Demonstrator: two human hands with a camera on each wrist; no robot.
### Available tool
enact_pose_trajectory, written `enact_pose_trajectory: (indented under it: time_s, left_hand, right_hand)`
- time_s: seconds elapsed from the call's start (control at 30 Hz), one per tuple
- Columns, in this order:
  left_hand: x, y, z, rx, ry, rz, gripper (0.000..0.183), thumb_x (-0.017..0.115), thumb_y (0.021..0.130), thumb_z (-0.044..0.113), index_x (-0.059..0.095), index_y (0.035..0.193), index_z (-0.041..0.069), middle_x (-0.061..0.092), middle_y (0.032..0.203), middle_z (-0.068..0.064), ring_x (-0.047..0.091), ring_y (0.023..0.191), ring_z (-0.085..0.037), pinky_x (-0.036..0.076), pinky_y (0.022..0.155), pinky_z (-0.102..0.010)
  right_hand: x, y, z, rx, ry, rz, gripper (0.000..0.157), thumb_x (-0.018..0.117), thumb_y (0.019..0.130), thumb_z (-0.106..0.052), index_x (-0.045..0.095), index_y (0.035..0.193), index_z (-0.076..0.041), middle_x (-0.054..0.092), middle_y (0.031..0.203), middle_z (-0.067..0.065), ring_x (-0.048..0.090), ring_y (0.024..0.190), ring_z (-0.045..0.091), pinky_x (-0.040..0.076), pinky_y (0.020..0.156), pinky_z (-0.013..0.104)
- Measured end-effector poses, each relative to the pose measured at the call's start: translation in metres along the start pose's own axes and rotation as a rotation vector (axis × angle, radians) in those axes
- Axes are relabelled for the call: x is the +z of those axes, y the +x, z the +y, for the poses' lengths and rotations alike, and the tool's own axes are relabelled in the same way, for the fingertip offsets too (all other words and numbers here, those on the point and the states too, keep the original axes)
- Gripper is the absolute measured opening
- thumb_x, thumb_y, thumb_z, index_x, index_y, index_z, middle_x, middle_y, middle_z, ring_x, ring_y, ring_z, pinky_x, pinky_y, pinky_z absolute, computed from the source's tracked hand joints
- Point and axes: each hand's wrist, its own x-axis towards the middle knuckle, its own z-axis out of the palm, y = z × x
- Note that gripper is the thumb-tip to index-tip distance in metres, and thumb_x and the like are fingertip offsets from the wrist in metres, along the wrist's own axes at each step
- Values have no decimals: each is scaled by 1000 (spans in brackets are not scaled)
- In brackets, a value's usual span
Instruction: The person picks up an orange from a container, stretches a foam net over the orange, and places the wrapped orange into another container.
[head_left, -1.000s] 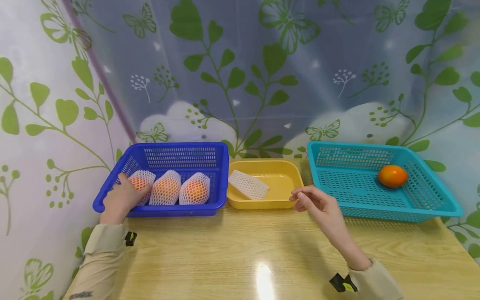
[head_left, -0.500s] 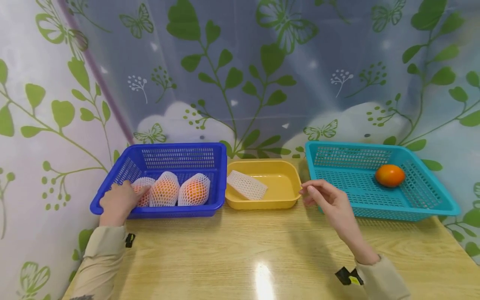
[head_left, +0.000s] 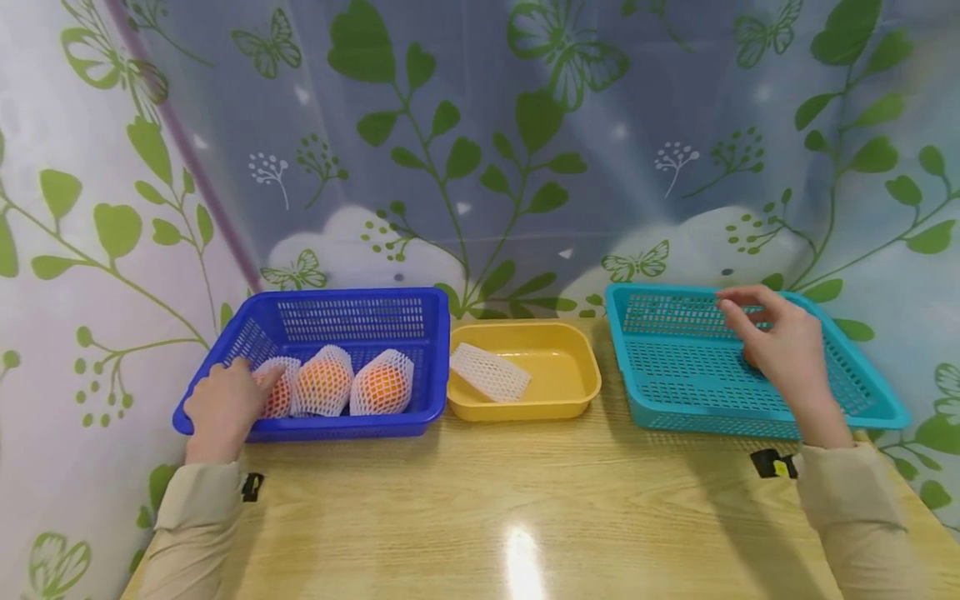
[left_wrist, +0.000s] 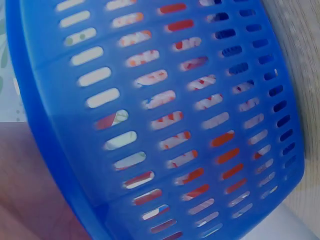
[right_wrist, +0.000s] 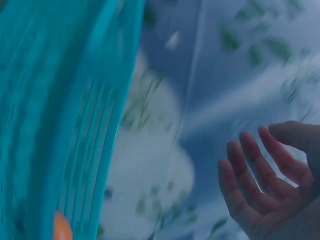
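Note:
My left hand (head_left: 225, 404) reaches into the left end of the blue basket (head_left: 352, 427), its thumb and fingers round the leftmost orange fruit (head_left: 279, 398), which wears a white foam net. Two more netted fruits, a middle one (head_left: 324, 383) and a right one (head_left: 384, 385), sit beside it. In the left wrist view the basket wall (left_wrist: 165, 115) hides the fingers. My right hand (head_left: 787, 346), holding nothing, is over the teal basket (head_left: 637, 392) with loosely bent fingers. Beneath it a bare, glossy orange fruit (head_left: 750, 358) is mostly hidden; a sliver of the fruit (right_wrist: 61, 227) shows in the right wrist view.
Between the baskets stands a shallow yellow tray (head_left: 558, 408) with a flattened foam net (head_left: 491, 373) in it. All three containers are on a wooden table (head_left: 420, 517), against a curtain (head_left: 480, 167) patterned with leaves and butterflies.
My right hand has moved right and away from me, from beside the yellow tray to over the teal basket, covering most of the bare fruit. My left hand stays at the leftmost netted fruit.

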Motion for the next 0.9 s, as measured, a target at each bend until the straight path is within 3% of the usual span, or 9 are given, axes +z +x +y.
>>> enact_pose_trajectory:
  time_s: [0.03,0.13,0.23,0.3,0.43,0.53,0.7,0.8,0.9]
  left_hand:
    - [0,-1,0,3,-4,4,75,49,102,55,49,132,-13,49,126,-45,51,110,-64,48,77,-72]
    - [-1,-3,1,24,-14,12,70,50,103,52,50,136,-10,48,129,-43,50,112,-63,47,78,-72]
    - [1,-4,1,46,-19,21,67,51,103,50,51,137,-7,48,130,-42,51,112,-63,48,78,-72]
    - [3,-5,1,53,-22,25,66,52,103,49,51,137,-6,48,131,-42,50,113,-62,47,79,-73]
    - [7,-6,3,54,-42,38,63,53,102,48,52,137,-4,46,134,-41,46,119,-61,45,83,-75]
    - [9,-9,5,68,-50,55,60,55,102,46,54,136,-3,48,133,-39,46,119,-59,45,82,-75]
    - [10,-12,8,118,-40,81,56,58,102,43,57,131,-5,52,126,-38,51,113,-59,48,79,-72]
    - [11,-11,9,135,-36,85,55,57,102,43,58,130,-5,54,126,-37,52,112,-59,48,79,-72]
    - [12,-11,10,145,-29,86,55,58,102,43,60,129,-5,54,126,-36,52,113,-58,47,81,-72]
  right_hand:
    - [-4,7,8,9,-55,-1,34,57,105,-34,68,127,-10,69,113,5,63,86,7,44,48,19]
    - [-15,25,30,44,-149,-2,39,53,106,-36,67,127,-8,67,118,19,60,79,1,38,41,26]
    - [-21,41,47,88,-177,15,41,51,106,-37,67,127,-5,66,118,21,46,68,-21,37,41,27]
    - [-21,50,55,98,-202,38,40,50,106,-35,67,125,-4,66,116,22,35,64,-27,36,42,26]
    - [-16,65,71,58,-281,70,33,52,106,-26,67,121,-1,68,114,26,56,65,5,35,42,25]
    - [-10,74,87,3,-351,57,27,53,105,-20,67,118,0,68,110,27,57,62,34,33,40,30]
    - [-7,87,111,-22,-397,-44,22,55,103,-15,66,115,1,67,107,30,54,57,35,36,42,36]
    - [-9,89,124,13,-404,-133,24,57,103,-14,64,117,4,65,109,33,59,69,40,41,46,39]
    - [-12,87,137,78,-429,-285,33,61,101,-17,59,122,8,61,116,37,60,82,51,48,54,47]
